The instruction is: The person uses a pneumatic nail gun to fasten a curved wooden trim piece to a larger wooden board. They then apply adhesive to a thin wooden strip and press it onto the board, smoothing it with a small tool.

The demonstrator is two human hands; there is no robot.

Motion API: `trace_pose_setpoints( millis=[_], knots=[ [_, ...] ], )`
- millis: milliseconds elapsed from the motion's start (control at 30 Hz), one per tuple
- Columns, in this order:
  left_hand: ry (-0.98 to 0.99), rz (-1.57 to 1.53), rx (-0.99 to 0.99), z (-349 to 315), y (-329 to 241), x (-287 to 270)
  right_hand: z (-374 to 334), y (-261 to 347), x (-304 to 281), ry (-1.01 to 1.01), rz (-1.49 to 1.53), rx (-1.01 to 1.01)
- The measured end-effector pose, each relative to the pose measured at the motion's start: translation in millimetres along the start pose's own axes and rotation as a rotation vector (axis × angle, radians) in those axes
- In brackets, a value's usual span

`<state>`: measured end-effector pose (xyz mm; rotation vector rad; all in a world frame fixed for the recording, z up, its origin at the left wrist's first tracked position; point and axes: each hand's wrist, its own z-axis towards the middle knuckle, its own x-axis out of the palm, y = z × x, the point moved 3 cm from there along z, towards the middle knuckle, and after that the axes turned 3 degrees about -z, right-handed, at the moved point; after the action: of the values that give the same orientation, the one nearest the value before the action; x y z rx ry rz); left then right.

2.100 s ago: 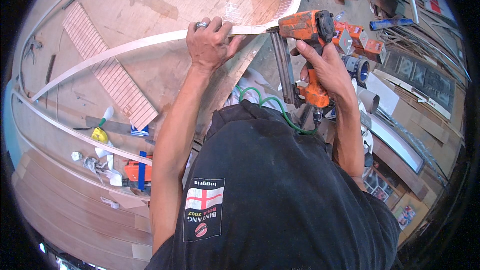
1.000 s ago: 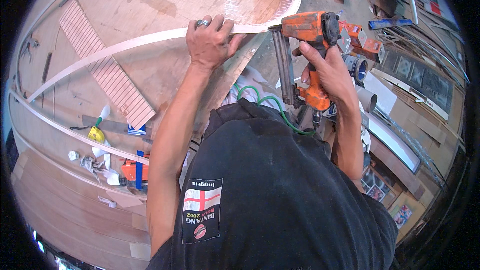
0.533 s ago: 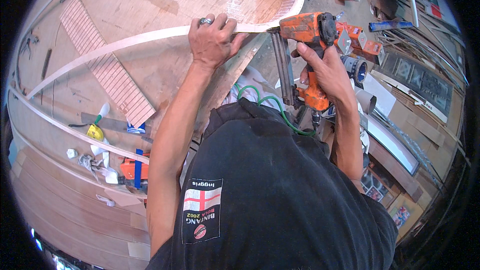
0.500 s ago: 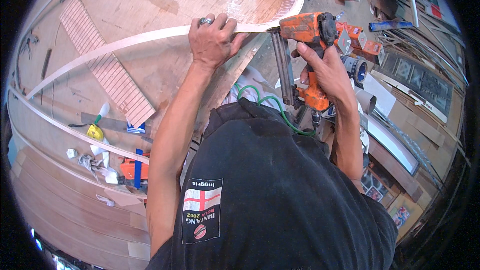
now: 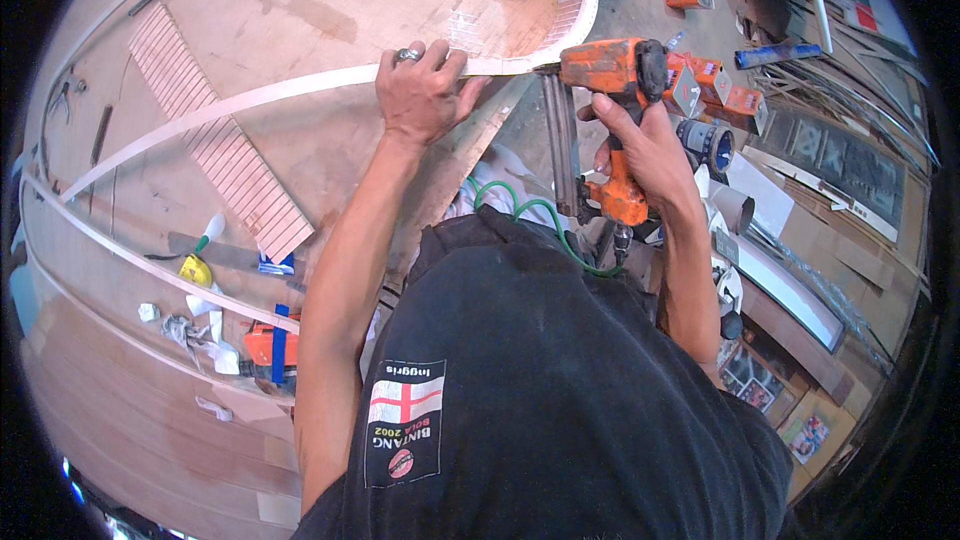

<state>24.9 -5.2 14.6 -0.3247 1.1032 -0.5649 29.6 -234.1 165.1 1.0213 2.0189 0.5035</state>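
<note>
Left hand (image 5: pixel 425 98): was curled over the strip (image 5: pixel 300 85), fingers bent on its far side, thumb out.
Right hand (image 5: pixel 650 148): was wrapped around the nail gun (image 5: pixel 608 65) by its grip.
Strip: curved across the surface (image 5: pixel 310 152) from near its left edge to its right edge, by the rim (image 5: pixel 572 0).
Nail gun nose: was at the strip by the surface's right edge; contact could not be told.
Plank (image 5: pixel 245 168): lay toward the left edge, the strip crossing it.
Hose (image 5: pixel 545 206): hung below the nail gun.

Nailer (image 5: pixel 598 65) in right hand (image 5: pixel 652 152), curved strip (image 5: pixel 290 93)
</note>
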Motion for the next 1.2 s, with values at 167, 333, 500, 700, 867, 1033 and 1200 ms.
trace_pose_setpoints(
  millis=[167,333,500,700,867,1033,1200],
  knots=[
    [-0.010,0.023,0.013,-1,1,3,-4,2,1,0.030,0.045,-0.098],
    [-0.015,0.009,0.019,-1,2,4,-8,2,3,0.015,0.056,-0.118],
    [-0.027,0.015,0.032,-1,3,5,-9,0,4,0.013,0.042,-0.107],
    [-0.047,0.040,0.056,0,2,3,-7,4,9,0.039,0.068,-0.140],
    [-0.043,0.050,0.062,-1,3,4,-6,10,15,0.058,0.069,-0.157],
    [-0.060,0.080,0.089,-3,5,6,-3,13,18,0.075,0.045,-0.198],
    [-0.070,0.069,0.085,-4,5,8,-2,14,17,0.076,0.014,-0.138]
  ],
)
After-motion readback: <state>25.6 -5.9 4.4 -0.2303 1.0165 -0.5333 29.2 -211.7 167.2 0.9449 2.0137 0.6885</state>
